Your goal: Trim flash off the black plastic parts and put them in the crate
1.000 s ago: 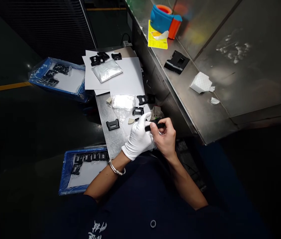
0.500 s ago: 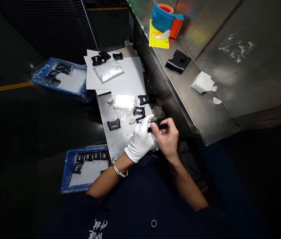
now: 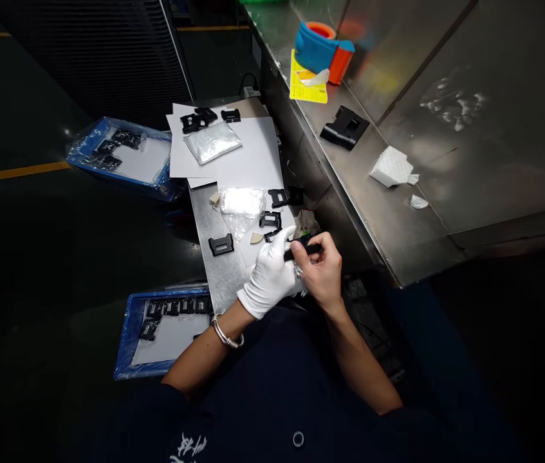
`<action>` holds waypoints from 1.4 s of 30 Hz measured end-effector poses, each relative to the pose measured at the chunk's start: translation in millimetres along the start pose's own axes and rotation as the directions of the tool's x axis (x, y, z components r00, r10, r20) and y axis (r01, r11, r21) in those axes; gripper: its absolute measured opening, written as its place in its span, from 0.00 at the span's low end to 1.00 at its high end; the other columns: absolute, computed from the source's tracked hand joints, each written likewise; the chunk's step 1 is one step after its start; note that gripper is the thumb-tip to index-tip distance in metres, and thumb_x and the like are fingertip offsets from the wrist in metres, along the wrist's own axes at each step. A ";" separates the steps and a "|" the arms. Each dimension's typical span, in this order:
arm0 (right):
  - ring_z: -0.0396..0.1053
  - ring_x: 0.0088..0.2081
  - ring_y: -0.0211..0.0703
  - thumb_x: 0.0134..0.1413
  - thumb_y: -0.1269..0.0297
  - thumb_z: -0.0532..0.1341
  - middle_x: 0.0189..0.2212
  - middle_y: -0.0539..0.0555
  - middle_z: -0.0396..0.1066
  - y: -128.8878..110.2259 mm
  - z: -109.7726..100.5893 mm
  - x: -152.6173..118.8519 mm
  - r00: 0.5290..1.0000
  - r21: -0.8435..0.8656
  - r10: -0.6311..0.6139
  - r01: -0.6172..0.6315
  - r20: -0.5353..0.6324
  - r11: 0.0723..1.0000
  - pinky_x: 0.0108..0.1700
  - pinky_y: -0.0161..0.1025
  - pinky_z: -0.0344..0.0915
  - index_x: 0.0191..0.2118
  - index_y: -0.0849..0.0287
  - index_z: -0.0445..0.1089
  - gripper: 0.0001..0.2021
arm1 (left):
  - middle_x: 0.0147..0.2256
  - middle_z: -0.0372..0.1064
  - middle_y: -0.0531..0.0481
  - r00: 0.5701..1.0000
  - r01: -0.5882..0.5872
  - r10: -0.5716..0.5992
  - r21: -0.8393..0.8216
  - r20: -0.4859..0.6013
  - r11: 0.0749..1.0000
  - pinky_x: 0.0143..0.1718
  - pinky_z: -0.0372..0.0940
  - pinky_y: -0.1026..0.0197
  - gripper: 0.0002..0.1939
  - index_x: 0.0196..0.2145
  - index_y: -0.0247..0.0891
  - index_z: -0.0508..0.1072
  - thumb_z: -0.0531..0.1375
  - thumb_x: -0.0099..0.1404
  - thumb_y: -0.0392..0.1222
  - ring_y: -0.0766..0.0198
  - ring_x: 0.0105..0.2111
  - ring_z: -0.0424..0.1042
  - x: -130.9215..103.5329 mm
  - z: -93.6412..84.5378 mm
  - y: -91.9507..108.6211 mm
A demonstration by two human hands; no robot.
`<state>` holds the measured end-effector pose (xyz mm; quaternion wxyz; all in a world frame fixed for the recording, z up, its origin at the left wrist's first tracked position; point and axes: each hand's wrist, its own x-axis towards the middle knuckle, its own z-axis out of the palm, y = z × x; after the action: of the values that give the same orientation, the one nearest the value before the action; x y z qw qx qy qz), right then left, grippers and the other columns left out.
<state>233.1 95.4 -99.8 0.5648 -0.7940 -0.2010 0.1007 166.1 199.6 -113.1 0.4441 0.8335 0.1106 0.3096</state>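
My left hand (image 3: 272, 273), in a white glove with its thumb raised, closes around one end of a black plastic part (image 3: 304, 249). My bare right hand (image 3: 321, 267) grips the other end between thumb and fingers. Clear plastic film shows between the two hands; how it lies on the part is partly hidden. Just beyond them, black plastic frames (image 3: 270, 219) rest on white paper, next to a small beige wedge (image 3: 256, 238). A single black frame (image 3: 221, 244) lies on the metal table to the left of my gloved hand.
Two blue trays, one at far left (image 3: 122, 179) and one at lower left (image 3: 125, 334), hold wrapped black parts. A stack of clear bags (image 3: 213, 143) lies on paper (image 3: 253, 151). The metal ledge (image 3: 373, 212) at right carries a tape dispenser (image 3: 318, 51), a black housing (image 3: 345, 127) and crumpled tissue (image 3: 390, 166).
Both hands have shifted slightly, still holding the black part, which tilts a little differently. The whole view has moved slightly, with most surroundings sitting lower in the picture.
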 end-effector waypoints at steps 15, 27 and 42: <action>0.57 0.15 0.33 0.61 0.46 0.64 0.16 0.40 0.56 -0.8 -2.2 1.0 0.999 0.059 0.007 -0.010 0.051 0.998 0.19 0.32 0.52 0.35 0.53 0.61 0.17 | 0.51 0.77 0.37 0.992 0.118 -0.117 -0.007 0.042 0.993 0.52 0.76 0.50 0.25 0.59 0.33 0.66 0.61 0.64 0.30 0.49 0.50 0.78 2.4 -6.3 6.0; 0.66 0.14 0.37 0.65 0.49 0.62 0.13 0.42 0.62 -3.6 -8.1 -2.2 0.991 0.171 0.037 -0.058 0.126 0.984 0.16 0.31 0.57 0.34 0.53 0.62 0.16 | 0.40 0.79 0.47 0.994 0.089 -0.085 -0.060 0.061 0.994 0.50 0.75 0.54 0.29 0.60 0.34 0.65 0.62 0.61 0.28 0.56 0.43 0.80 0.5 -11.0 10.6; 0.63 0.21 0.37 0.69 0.46 0.53 0.21 0.47 0.66 45.4 -31.8 -1.3 0.972 0.224 0.076 -0.024 -0.224 0.974 0.25 0.36 0.60 0.44 0.57 0.72 0.20 | 0.45 0.80 0.45 0.974 0.225 -0.220 -0.109 0.053 0.968 0.52 0.75 0.55 0.27 0.60 0.36 0.67 0.67 0.65 0.34 0.57 0.46 0.80 -8.7 -28.6 10.8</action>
<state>253.6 54.9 -131.6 0.6660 -0.7378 -0.1014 0.0433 140.8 208.5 -96.2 0.5252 0.7951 0.1765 0.2468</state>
